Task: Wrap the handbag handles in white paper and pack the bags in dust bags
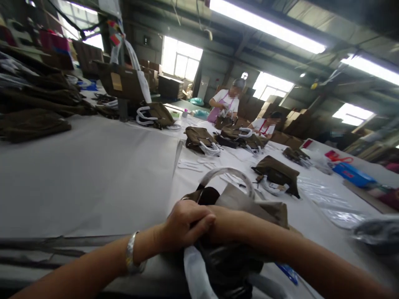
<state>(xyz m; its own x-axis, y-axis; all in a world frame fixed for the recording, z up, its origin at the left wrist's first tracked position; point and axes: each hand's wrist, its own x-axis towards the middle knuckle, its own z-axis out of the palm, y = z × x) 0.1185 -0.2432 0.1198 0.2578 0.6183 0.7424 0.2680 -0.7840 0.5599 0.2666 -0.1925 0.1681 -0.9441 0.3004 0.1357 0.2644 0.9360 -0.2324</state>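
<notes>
Bare forearms [280,241] cross the lower frame, meeting over a brown bag [230,261] at lower centre. The left hand [187,222] has curled fingers against the right wrist [222,218]; whether it grips anything, I cannot tell. The right hand is hidden, its hold unclear. Upper centre, 1 person [233,99] in a pink apron [216,113] is behind more bags [196,136].

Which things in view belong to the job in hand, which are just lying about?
In hand:
- front bag
- its wrapped upper handle
- left hand
- right forearm, hand mostly hidden

Apparently just lying about:
- brown bag beyond it
- clear plastic
- blue box
</notes>
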